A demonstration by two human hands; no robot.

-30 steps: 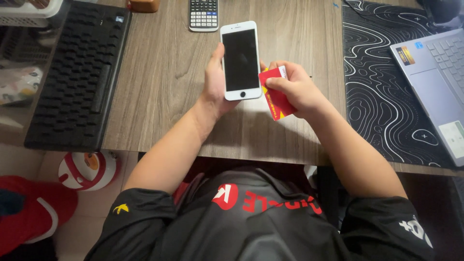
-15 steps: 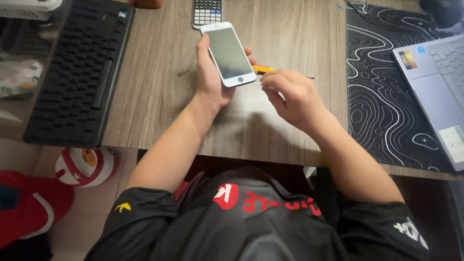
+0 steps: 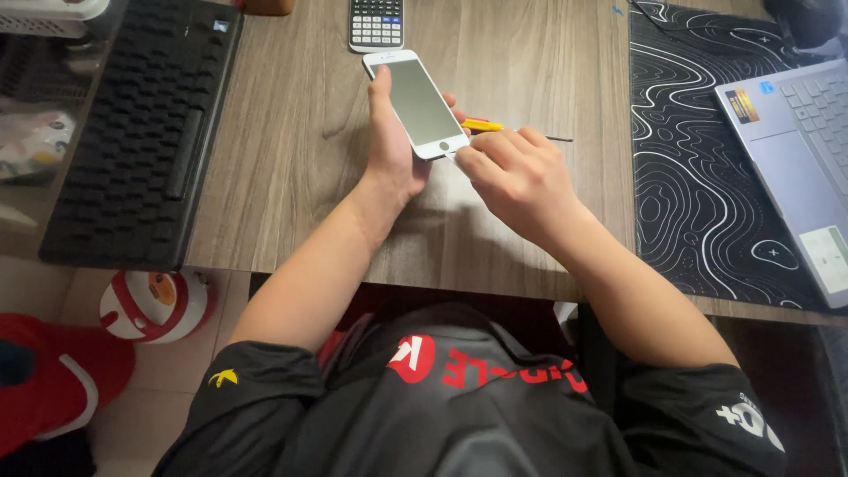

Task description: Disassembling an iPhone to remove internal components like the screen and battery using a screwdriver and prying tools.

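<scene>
My left hand (image 3: 393, 163) grips a white smartphone (image 3: 417, 102) from behind, its dark screen up and its top tilted to the far left above the wooden desk (image 3: 291, 177). My right hand (image 3: 521, 177) is curled, with thumb and forefinger pinched together at the phone's bottom edge. I cannot make out anything between those fingertips. A yellow-handled screwdriver (image 3: 483, 125) lies on the desk just beyond my right hand, its thin shaft pointing right.
A black keyboard (image 3: 141, 132) lies at the left and a calculator (image 3: 375, 22) beyond the phone. At the right are a black patterned desk mat (image 3: 698, 194) and an open laptop (image 3: 795, 150). A red and white round thing (image 3: 155, 305) sits on the floor.
The phone has moved up and left and tilted. The red card in my right hand a second ago is out of sight. My right fingers have closed in on the phone's bottom edge.
</scene>
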